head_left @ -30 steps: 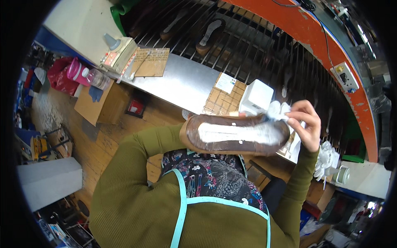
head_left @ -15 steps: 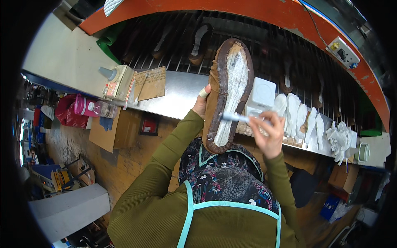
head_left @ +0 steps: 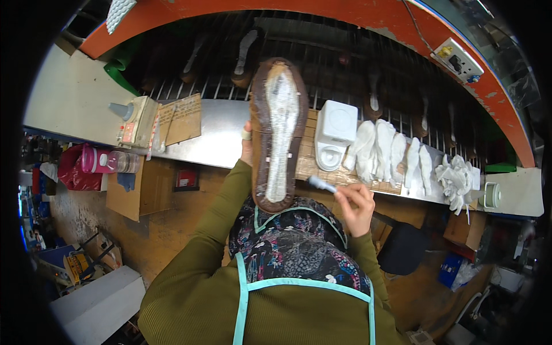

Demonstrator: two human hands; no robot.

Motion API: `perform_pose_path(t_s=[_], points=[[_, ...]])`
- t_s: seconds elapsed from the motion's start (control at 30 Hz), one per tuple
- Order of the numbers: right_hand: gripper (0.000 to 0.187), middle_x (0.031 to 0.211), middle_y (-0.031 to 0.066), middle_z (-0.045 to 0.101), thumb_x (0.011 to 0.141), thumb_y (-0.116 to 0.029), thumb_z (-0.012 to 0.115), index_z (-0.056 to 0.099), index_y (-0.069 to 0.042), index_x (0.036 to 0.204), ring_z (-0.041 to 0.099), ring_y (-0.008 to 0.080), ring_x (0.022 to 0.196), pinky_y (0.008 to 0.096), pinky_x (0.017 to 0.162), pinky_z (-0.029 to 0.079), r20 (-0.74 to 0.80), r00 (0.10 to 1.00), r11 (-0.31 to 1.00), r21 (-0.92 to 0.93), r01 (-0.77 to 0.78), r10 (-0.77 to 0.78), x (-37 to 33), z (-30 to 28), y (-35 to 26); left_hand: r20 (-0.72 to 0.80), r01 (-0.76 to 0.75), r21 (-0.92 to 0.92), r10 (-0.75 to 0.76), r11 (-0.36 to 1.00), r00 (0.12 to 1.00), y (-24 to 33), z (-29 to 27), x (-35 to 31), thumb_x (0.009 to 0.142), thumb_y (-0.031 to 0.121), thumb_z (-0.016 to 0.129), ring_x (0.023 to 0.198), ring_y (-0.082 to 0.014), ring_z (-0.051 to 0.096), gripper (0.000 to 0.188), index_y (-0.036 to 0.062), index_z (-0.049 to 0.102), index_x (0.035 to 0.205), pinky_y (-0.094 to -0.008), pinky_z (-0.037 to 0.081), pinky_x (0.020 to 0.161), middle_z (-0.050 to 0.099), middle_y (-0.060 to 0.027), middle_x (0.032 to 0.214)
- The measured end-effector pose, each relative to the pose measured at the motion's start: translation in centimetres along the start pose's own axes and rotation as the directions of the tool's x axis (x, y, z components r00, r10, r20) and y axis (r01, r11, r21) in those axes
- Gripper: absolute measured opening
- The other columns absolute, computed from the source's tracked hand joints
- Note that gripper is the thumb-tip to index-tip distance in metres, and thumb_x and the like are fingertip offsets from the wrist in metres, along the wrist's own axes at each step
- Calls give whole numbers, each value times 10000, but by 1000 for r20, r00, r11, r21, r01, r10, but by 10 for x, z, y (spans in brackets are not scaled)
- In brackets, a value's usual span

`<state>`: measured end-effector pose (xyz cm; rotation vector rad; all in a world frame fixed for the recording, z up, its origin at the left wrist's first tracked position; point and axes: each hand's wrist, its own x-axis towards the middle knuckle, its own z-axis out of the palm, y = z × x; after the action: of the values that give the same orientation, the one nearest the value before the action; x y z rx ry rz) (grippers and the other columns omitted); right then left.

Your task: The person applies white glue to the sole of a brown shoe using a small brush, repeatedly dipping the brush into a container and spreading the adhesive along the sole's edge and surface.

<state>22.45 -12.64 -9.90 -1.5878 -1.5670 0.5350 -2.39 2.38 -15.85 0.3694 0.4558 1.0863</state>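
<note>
A brown shoe (head_left: pixel 265 172) stands on end in front of me, with its underside toward me. That underside has a pale whitish middle and a dark brown band around it. My left hand (head_left: pixel 247 145) grips the shoe's left side, a pale wrap on one finger; most of its fingers are hidden behind the shoe. To the right and lower, my right hand (head_left: pixel 356 208) pinches the light handle of a small brush (head_left: pixel 323 184). The brush's dark tip points left at the shoe, apart from it. A white dispenser-like container (head_left: pixel 336 123) with a round cup in front stands nearby.
Behind the metal ledge (head_left: pixel 221 126), a slatted rack (head_left: pixel 322 69) holds several more shoes. White cloth pieces (head_left: pixel 384 149) and knit gloves (head_left: pixel 457 181) lie to the right. Cardboard (head_left: pixel 185 119) and a box-shaped holder (head_left: pixel 140 121) sit left. An orange beam (head_left: pixel 322 16) crosses above.
The brush has come off the shoe's underside, and my right hand has moved down and away from it. The shoe has turned more upright; the whole view has shifted slightly.
</note>
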Motion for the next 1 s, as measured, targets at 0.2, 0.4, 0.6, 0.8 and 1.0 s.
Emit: perform_pose_path(t_s=[0.2, 0.4, 0.6, 0.8, 1.0], points=[[73, 773, 19, 603, 787, -205, 712, 719, -161, 845, 571, 210, 692, 395, 735, 320, -190, 981, 801, -593, -82, -41, 18, 26, 93, 150, 5, -292, 40, 957, 988, 0, -20, 1, 805, 690, 541, 1133, -256, 581, 837, 98, 437, 1389, -391, 500, 963, 545, -125, 1317], [58, 768, 33, 562, 755, -174, 703, 710, -157, 811, 588, 219, 727, 400, 740, 317, -90, 984, 718, -694, 49, -154, 38, 45, 111, 29, -66, -65, 68, 996, 997, -1, -17, -10, 850, 719, 427, 1188, -254, 531, 861, 96, 363, 1440, -369, 448, 996, 473, -125, 1394], [129, 724, 60, 627, 782, -246, 702, 738, -133, 835, 570, 214, 576, 394, 647, 404, 90, 950, 872, -431, -234, 300, 45, 28, 116, -75, -48, 44, 51, 998, 996, 2, -20, -15, 814, 744, 458, 1106, -270, 585, 892, 97, 390, 1425, -393, 497, 928, 532, -135, 1331], [118, 771, -7, 642, 820, -96, 732, 734, -21, 910, 493, 38, 597, 195, 529, 368, 267, 913, 740, 536, -407, 309, 85, 9, 60, 40, 114, -28, -113, 993, 993, 8, -6, -21, 734, 707, 615, 1159, -321, 562, 951, 83, 396, 1418, -455, 478, 980, 496, -169, 1369], [113, 837, 28, 591, 797, -108, 742, 739, -64, 900, 550, 105, 739, 268, 684, 410, -109, 987, 951, 276, 140, -114, 138, 7, -59, 223, 217, -144, -182, 965, 958, 7, 1, -18, 698, 534, 767, 1119, -326, 592, 876, 68, 458, 1372, -460, 499, 956, 561, -170, 1297]])
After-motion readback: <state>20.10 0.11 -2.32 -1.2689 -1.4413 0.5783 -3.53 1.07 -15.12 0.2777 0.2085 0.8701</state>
